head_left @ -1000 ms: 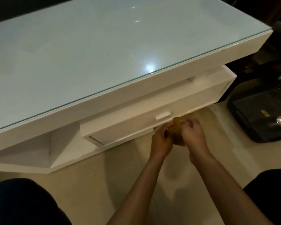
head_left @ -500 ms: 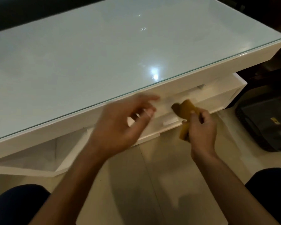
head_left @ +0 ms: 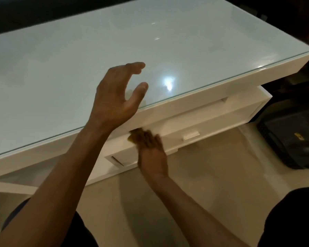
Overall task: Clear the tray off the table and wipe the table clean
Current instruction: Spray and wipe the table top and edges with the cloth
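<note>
Since a second ago the two hands have parted: the left hand (head_left: 114, 97) has risen from beside the drawer to hang over the near edge of the table (head_left: 185, 56), fingers spread and curved and holding nothing, while the right hand (head_left: 151, 150) has slid left along the front of the drawer (head_left: 168, 138), blurred by motion. A scrap of yellow-brown cloth (head_left: 132, 137) shows at its fingertips — the hand seems closed round it, though the blur hides how firmly. The cloth sits below the table's glass top, against the drawer front, left of the white drawer handle (head_left: 191, 134). No tray stands on the table; a dark tray (head_left: 291, 139) lies on the floor to the right of the table, so the clearing looks done. The wiping looks barely begun, judging by the cloth not yet being on the glass — the whole top, with only lamp glare on it, appears left to do. A small yellow label on the tray is too small to read; no other writing shows.
</note>
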